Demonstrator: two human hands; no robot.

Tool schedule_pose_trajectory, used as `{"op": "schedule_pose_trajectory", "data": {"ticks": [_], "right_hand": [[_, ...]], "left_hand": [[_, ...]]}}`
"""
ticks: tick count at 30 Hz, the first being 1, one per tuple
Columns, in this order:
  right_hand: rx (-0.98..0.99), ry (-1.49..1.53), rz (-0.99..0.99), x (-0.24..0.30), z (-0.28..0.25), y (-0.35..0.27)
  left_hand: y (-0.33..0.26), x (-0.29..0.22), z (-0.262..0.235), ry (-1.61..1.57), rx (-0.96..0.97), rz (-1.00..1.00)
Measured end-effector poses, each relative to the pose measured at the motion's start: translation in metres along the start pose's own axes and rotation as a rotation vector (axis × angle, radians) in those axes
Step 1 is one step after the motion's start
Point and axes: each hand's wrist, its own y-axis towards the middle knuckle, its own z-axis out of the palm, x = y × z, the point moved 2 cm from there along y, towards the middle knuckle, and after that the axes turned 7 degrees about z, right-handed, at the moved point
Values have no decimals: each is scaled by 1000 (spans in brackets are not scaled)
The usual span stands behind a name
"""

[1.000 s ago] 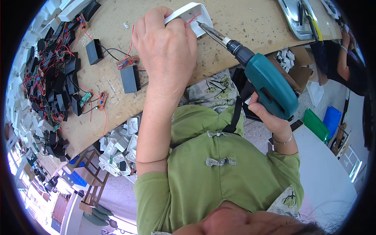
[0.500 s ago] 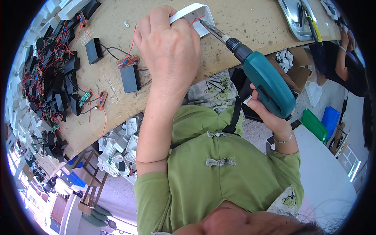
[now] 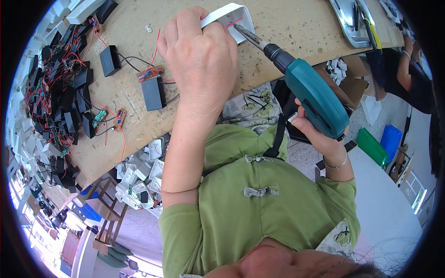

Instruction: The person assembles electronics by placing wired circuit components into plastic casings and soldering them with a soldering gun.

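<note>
My left hand (image 3: 201, 55) is closed around one side of a white plastic housing (image 3: 242, 17) on the bench. A short red wire shows inside the housing. My right hand (image 3: 315, 132) grips a teal electric screwdriver (image 3: 315, 95), tilted so its bit points up and left into the housing. The tip meets the inner floor near the red wire; whether a screw sits there is too small to tell. Beside my left wrist lie a black box (image 3: 153, 93) and a small brown circuit board (image 3: 150, 73), with red and black wires running toward my hand.
Another black box (image 3: 110, 60) lies farther left. A heap of black boxes, boards and red wires (image 3: 58, 97) covers the bench's left side. At the far right stands a metal tray (image 3: 354, 28) with tools. A cardboard box (image 3: 354, 81) sits below the bench edge. Another person's arm (image 3: 405, 69) shows beyond.
The screwdriver has shifted slightly up and left, its tip still inside the housing. My left hand keeps its hold almost unmoved.
</note>
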Motion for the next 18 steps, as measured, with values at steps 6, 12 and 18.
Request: {"op": "schedule_pose_trajectory", "data": {"ticks": [6,12,18], "right_hand": [[-7,-3,-2,0,0,-1],[-1,62,65,-4,-1,-4],[2,65,77,-4,0,-5]], "left_hand": [[0,0,-1,37,14,-10],[0,0,-1,26,7,-10],[0,0,-2,25,19,-15]]}}
